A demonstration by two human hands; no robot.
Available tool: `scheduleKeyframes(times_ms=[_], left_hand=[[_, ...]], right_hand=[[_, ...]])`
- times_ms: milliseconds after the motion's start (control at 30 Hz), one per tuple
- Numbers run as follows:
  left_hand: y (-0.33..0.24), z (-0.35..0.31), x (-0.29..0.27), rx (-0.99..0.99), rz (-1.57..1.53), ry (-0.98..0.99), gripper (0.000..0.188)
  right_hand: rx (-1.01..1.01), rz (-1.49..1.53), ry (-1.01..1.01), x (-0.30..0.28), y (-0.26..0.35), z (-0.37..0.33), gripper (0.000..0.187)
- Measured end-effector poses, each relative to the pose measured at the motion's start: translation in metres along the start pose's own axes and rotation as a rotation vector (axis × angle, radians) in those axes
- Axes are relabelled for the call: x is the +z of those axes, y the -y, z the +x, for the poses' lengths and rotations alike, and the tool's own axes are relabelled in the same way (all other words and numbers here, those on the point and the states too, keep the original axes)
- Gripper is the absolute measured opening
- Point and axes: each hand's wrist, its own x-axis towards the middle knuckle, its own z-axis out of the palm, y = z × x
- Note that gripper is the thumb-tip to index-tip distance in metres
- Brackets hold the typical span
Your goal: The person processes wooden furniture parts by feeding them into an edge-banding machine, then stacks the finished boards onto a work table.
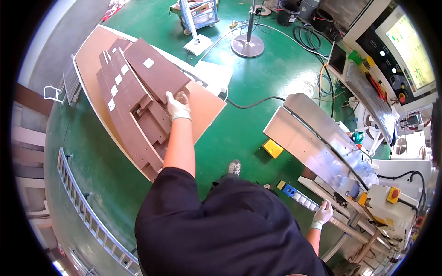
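My left hand [178, 106], in a pale glove, is closed at the near end of a brown panel [152, 69] with a white label. That panel lies at an angle on top of a stack of other brown panels [120, 99], several with white labels and some with cut-outs. Low on the right, my gloved right hand [323, 214] is closed beside a roller rail [306, 201] with a blue end piece. Its curled fingers hide whatever they may hold.
A large tan board [207, 108] lies under the stack. A metal-topped machine table [299, 138] stands right, with a yellow block [273, 148] below. Cables [258, 106] cross the green floor. A ladder-like rail [92, 214] lies left; a control screen [410, 48] is at upper right.
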Motion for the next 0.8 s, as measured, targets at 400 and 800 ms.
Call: scheduleKeyframes(times_ms=[400,800], left_hand=[[0.048,-0.224,-0.092,-0.621,0.386,0.640,0.041],[0.054,-0.287,-0.097,-0.748,0.371,0.681,0.060]], right_hand=[[-0.211,1.064,1.002,0.040,0.337,0.017,0.048],[0.175,1.495,1.256,0.054,0.345,0.020,0.047]])
